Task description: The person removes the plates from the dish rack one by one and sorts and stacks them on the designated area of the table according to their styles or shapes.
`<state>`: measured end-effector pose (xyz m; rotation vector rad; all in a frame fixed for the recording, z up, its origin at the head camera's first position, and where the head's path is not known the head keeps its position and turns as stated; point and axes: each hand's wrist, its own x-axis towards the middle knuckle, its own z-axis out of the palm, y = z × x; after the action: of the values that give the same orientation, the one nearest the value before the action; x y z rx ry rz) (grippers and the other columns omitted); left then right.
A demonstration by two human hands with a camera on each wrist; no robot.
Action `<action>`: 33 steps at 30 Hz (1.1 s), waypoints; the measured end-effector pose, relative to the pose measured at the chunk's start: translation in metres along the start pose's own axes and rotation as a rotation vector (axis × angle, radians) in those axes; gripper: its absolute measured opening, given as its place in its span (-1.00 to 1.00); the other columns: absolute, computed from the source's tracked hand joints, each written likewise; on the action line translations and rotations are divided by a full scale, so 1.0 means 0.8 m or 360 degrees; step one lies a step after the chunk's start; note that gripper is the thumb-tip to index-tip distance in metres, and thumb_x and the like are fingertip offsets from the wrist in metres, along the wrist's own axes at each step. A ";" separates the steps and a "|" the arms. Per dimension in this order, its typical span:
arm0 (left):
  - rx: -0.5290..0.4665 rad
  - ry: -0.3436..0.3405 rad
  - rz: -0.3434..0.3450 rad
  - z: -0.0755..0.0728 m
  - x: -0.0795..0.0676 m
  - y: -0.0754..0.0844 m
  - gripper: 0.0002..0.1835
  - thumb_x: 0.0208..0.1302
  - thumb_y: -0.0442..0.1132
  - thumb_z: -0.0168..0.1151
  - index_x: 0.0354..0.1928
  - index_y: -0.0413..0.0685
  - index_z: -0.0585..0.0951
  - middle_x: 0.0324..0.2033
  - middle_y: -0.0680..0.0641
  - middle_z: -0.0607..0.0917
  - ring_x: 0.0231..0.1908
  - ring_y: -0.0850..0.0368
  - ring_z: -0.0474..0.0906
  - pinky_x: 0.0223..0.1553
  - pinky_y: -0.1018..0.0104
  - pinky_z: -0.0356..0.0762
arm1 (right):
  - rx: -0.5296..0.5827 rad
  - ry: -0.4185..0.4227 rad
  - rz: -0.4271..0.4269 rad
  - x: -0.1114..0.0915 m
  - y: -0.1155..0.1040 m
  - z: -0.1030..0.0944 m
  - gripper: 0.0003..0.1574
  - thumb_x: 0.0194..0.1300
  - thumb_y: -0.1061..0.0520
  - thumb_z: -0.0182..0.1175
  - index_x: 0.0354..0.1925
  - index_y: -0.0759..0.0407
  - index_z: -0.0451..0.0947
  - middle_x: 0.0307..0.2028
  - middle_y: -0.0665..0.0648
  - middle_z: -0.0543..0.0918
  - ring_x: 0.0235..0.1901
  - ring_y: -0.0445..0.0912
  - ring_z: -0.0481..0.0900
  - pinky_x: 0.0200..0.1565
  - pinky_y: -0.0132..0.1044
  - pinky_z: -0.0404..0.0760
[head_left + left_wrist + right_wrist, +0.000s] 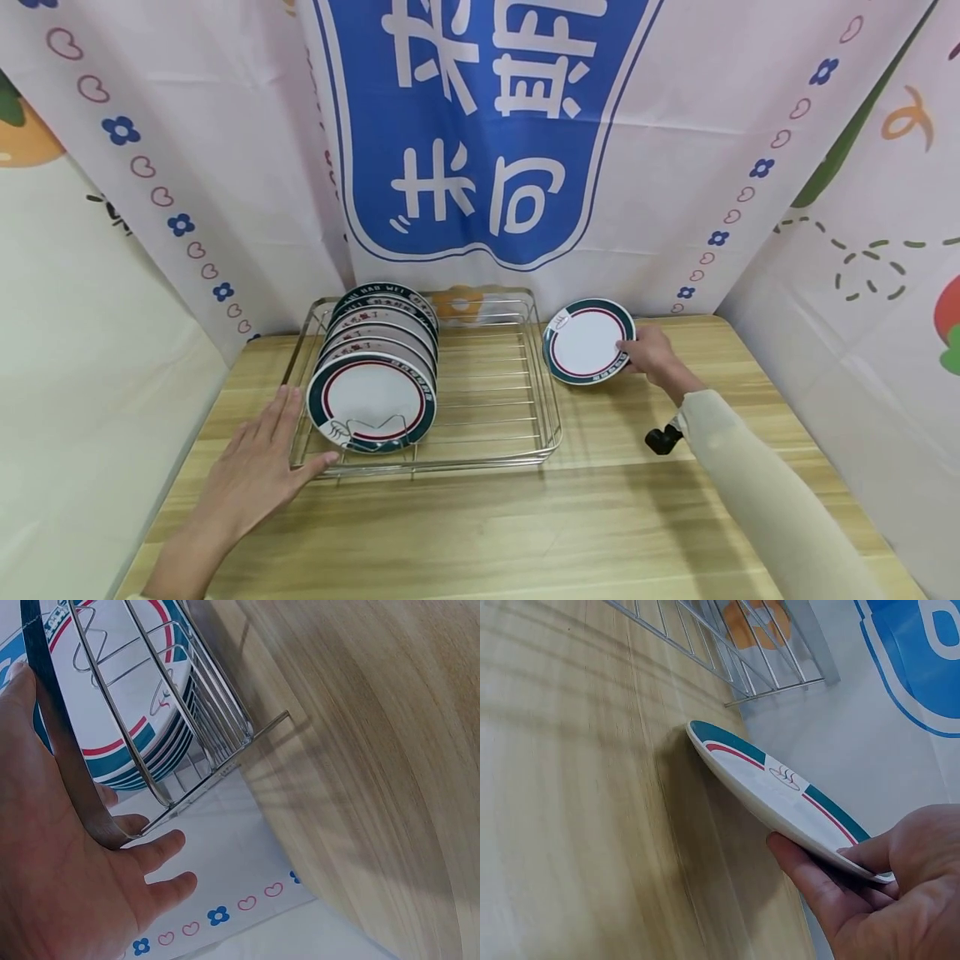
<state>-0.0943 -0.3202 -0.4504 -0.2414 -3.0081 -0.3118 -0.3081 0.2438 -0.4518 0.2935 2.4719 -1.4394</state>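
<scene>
A white plate with a green rim and red ring (pixel 587 343) is pinched at its right edge by my right hand (pixel 651 357), thumb on top and fingers beneath. In the right wrist view the plate (pixel 780 795) tilts above the wooden surface. Several matching plates (pixel 372 404) stand in a row in the left part of a wire dish rack (pixel 487 458). My left hand (pixel 255 467) rests at the rack's front left corner, its fingers extended. From the left wrist, the hand (pixel 67 847) lies against the rack's flat metal rim (pixel 71 765).
The rack's right part shows bare wires (pixel 487 375) over the wooden table (pixel 480 533). Behind it hangs a white curtain with a blue panel (pixel 472 192). Printed cloth (pixel 82 333) closes off the sides. A small black object (pixel 663 439) hangs by the right sleeve.
</scene>
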 end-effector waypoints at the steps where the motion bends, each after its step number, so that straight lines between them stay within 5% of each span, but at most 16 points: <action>1: -0.0003 0.0000 -0.0002 0.000 0.000 0.000 0.23 0.40 0.45 0.17 0.71 -0.20 -0.17 0.66 -0.41 -0.03 0.57 -0.48 0.05 0.44 -0.51 0.11 | 0.0001 -0.0002 0.0005 0.001 0.001 0.002 -0.45 0.63 0.26 0.03 0.38 0.64 0.34 -0.23 0.33 0.73 -0.40 -0.09 0.75 0.02 -0.02 0.80; 10: -0.0048 -0.0003 -0.0025 0.001 -0.002 -0.001 0.23 0.41 0.44 0.18 0.72 -0.16 -0.19 0.66 -0.40 -0.04 0.57 -0.48 0.04 0.43 -0.53 0.11 | -0.0040 0.0042 0.0160 0.014 0.014 0.014 -0.59 0.55 0.22 0.20 0.18 0.53 0.50 -0.39 0.19 0.71 -0.49 -0.09 0.68 -0.39 -0.31 0.75; 15: -0.0048 0.0006 -0.0019 0.002 -0.002 -0.001 0.22 0.41 0.43 0.18 0.71 -0.17 -0.18 0.66 -0.40 -0.04 0.57 -0.48 0.05 0.43 -0.52 0.13 | -0.0027 0.0074 0.0270 0.019 0.026 0.019 -0.64 0.52 0.19 0.27 0.09 0.46 0.51 -0.43 0.17 0.72 -0.54 -0.11 0.68 -0.42 -0.36 0.73; 22: -0.0039 0.0011 -0.0013 0.001 -0.001 0.001 0.23 0.40 0.44 0.19 0.71 -0.18 -0.17 0.65 -0.41 -0.02 0.55 -0.50 0.08 0.41 -0.52 0.15 | -0.0026 0.0136 0.0287 0.020 0.037 0.022 -0.60 0.48 0.19 0.33 0.07 0.49 0.51 -0.45 0.20 0.74 -0.55 -0.11 0.75 -0.38 -0.34 0.78; 33: -0.0051 0.0027 -0.0020 0.002 0.000 0.001 0.23 0.39 0.43 0.20 0.72 -0.12 -0.20 0.65 -0.41 -0.01 0.54 -0.52 0.09 0.41 -0.54 0.13 | -0.0184 0.0218 0.0295 0.025 0.050 0.026 -0.66 0.41 0.06 0.43 -0.23 0.33 0.59 -0.53 0.11 0.67 -0.61 -0.17 0.66 -0.52 -0.44 0.60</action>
<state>-0.0943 -0.3193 -0.4517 -0.2215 -2.9913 -0.3613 -0.3122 0.2459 -0.5007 0.5985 2.5447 -1.2346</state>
